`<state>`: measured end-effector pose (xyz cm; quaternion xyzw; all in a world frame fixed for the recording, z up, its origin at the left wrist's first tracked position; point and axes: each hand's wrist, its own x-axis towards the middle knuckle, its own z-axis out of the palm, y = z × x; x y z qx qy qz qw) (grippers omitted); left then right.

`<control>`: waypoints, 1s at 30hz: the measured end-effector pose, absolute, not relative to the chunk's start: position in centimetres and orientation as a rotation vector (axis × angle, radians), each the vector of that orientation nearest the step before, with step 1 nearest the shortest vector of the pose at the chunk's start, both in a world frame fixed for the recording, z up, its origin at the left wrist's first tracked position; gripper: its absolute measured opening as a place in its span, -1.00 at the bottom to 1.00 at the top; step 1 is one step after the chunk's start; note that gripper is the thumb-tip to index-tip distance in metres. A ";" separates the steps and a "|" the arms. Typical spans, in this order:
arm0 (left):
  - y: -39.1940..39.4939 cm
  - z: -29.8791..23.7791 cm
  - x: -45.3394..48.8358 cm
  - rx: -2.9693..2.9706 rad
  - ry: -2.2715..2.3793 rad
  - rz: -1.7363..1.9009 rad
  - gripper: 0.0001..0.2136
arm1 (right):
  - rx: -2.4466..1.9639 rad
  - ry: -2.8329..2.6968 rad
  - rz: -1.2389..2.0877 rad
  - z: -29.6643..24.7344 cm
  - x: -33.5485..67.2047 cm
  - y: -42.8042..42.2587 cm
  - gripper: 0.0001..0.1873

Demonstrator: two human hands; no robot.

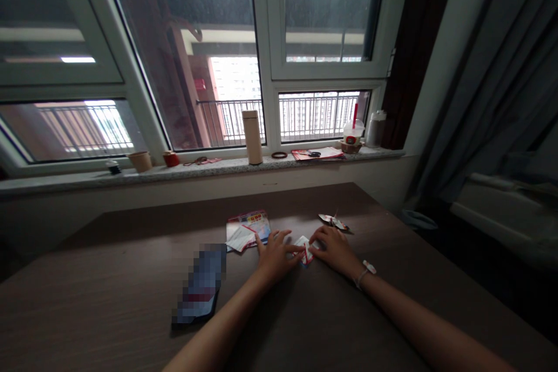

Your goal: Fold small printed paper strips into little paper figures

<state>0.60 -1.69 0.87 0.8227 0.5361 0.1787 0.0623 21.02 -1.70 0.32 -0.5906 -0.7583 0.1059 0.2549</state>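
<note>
A small folded piece of white and red printed paper (306,249) lies on the table between my two hands. My left hand (279,254) holds its left side with the thumb, the other fingers spread forward over the table. From the right, my right hand (336,249) pinches the paper with its thumb and bent fingers. Left of my left hand lies a colourful printed sheet (259,223), with a white paper piece (241,238) on top of it. Beyond my right hand is a small folded paper shape (335,222), dark and white.
A dark phone (201,285), its screen blurred, lies left of my left forearm on the brown table (108,279). Along the windowsill (209,168) stand a beige bottle (251,136), a cup with a red straw (353,131), a paper cup (140,161) and scissors (313,154) on papers.
</note>
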 end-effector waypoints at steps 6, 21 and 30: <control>-1.3 0.3 0.5 2.493 1.616 0.555 -0.81 | -1.593 -2.074 0.276 0.5 21.0 -2.0 -0.77; -1.5 0.2 0.4 2.506 1.622 0.566 -0.81 | -1.567 -2.100 0.321 0.3 21.1 -2.3 -0.68; -1.6 -0.1 0.4 2.527 1.614 0.683 -0.79 | -1.528 -2.036 0.332 -0.2 20.8 -1.5 -0.74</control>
